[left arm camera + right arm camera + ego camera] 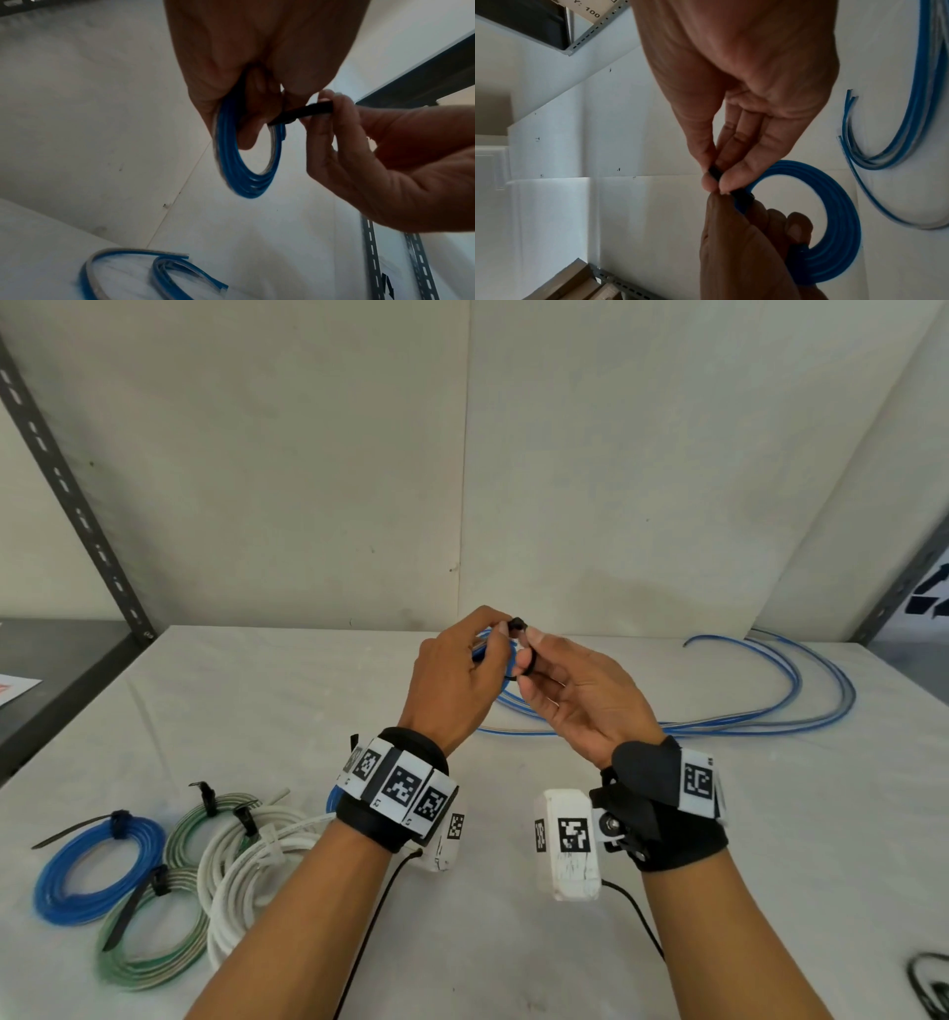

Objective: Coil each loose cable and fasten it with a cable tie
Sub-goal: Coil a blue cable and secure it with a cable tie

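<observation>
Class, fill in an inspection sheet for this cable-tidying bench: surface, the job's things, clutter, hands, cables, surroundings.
Surface: white table, lightly scuffed.
Job's things: blue coil held up off the table; black cable tie at its top.
Clutter: black object at the near right edge, unclear.
Hands: left hand grips the blue coil; right hand pinches the cable tie.
Cables: tied coils at near left, blue, green and white; loose blue cables at far right.
Surroundings: white wall; slotted metal uprights.
</observation>
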Demonstrator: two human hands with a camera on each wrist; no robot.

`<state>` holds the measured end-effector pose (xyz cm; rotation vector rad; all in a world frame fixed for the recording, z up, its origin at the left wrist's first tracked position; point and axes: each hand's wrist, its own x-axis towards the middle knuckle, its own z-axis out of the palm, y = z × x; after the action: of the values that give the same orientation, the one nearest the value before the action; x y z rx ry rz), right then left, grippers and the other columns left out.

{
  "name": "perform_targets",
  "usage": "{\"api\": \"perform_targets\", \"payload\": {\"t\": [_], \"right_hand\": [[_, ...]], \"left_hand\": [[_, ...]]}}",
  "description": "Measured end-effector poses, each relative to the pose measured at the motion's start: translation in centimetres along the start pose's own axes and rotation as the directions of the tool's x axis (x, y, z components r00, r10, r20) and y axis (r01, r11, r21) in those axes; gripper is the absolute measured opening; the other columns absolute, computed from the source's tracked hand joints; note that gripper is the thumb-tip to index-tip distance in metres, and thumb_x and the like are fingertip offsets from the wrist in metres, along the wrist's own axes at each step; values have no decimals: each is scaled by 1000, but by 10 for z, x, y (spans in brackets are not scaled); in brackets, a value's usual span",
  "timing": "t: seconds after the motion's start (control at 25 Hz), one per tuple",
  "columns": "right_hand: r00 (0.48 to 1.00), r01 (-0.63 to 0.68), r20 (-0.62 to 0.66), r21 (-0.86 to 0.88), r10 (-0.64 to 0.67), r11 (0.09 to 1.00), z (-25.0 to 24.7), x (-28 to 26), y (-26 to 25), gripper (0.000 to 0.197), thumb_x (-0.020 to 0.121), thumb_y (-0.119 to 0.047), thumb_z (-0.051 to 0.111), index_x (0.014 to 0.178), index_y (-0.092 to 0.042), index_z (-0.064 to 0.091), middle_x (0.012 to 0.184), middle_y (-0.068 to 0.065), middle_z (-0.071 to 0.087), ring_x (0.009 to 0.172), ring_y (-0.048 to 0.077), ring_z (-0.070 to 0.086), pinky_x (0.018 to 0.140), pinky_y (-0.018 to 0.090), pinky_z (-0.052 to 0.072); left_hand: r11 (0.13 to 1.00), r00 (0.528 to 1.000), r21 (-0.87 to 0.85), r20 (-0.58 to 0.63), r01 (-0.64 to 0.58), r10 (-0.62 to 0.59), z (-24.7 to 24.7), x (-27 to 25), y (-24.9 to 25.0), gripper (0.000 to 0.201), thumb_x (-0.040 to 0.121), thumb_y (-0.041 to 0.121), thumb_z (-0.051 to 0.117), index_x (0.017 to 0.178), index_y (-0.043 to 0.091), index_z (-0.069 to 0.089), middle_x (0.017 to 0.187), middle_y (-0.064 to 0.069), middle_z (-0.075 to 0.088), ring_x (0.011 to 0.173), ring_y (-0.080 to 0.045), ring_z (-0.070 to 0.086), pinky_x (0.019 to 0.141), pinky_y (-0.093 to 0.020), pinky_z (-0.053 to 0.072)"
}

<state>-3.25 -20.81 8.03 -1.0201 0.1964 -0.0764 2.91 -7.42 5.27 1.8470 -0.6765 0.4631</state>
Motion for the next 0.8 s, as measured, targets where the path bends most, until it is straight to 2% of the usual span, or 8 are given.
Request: {"api": "perform_targets", "payload": {"t": [0.08, 0.16, 0.32, 0.44, 0.56, 0.64, 0.72, 0.8], "right_hand": [[1000, 0, 22, -57, 1, 998, 2, -1, 1, 12, 94, -14, 66, 99, -5, 73, 77, 7, 70, 70, 11, 68, 65, 21, 58], [1000, -14, 19, -57, 16, 998, 3, -1, 1, 11, 94, -15, 67, 98, -6, 72, 77, 6, 71, 69, 11, 68, 64, 21, 58], [999, -47, -1, 15, 47, 999, 1, -1, 0, 11, 93, -14, 67, 97, -6, 74, 77, 6, 71, 68, 11, 69, 62, 20, 58], [998, -53, -32, 95, 56, 994, 0, -1, 0, 11, 92, -14, 68, 94, -5, 75, 77, 5, 70, 67, 10, 68, 62, 19, 58], [994, 84, -68, 20, -82, 996, -4, 2, 2, 13, 93, -13, 67, 98, -3, 72, 77, 7, 69, 65, 10, 65, 63, 17, 58], [978, 184, -83, -86, -191, 979, -4, 2, 3, 15, 93, -14, 67, 101, -3, 72, 77, 8, 69, 63, 11, 65, 62, 17, 57], [972, 217, -49, -195, -230, 957, -6, 2, 2, 21, 94, -19, 67, 105, -1, 74, 78, 7, 69, 64, 10, 63, 60, 17, 55], [972, 215, -29, -306, -235, 927, -8, 2, -1, 21, 94, -21, 68, 104, -5, 75, 79, 3, 66, 63, 8, 54, 58, 18, 49]], "left_hand": [[1000, 1000, -6, -14, 22, -22, -1, 1, -1, 22, 104, 24, 47, 101, 23, 69, 78, 9, 70, 60, -7, 59, 56, -23, 42], [999, 999, -16, -1, 32, -32, -2, 0, 1, 22, 103, 25, 47, 101, 24, 69, 79, 9, 71, 66, -12, 64, 59, -32, 50], [1000, 999, -8, 34, -1, 2, 0, -1, 2, 23, 104, 27, 45, 103, 24, 68, 83, 7, 72, 74, -15, 67, 69, -41, 54], [999, 997, 26, 64, -43, 41, -1, -1, -2, 21, 104, 27, 45, 103, 25, 66, 81, 5, 71, 74, -18, 67, 70, -43, 54], [996, 992, 32, 99, -85, 82, 3, -5, 0, 19, 104, 25, 47, 101, 22, 65, 73, 2, 67, 66, -19, 61, 65, -42, 51], [997, 988, -13, 135, -75, 76, 2, -6, 3, 19, 105, 23, 47, 101, 18, 64, 72, 0, 65, 63, -16, 58, 62, -38, 49], [995, 985, -99, 172, -18, 35, 0, -4, 4, 20, 105, 21, 48, 99, 13, 65, 71, 3, 64, 59, -8, 56, 58, -23, 43], [988, 979, -149, 204, 32, -1, -4, -2, 7, 22, 105, 19, 48, 96, 10, 66, 73, 4, 64, 55, -2, 53, 57, -13, 37]]}}
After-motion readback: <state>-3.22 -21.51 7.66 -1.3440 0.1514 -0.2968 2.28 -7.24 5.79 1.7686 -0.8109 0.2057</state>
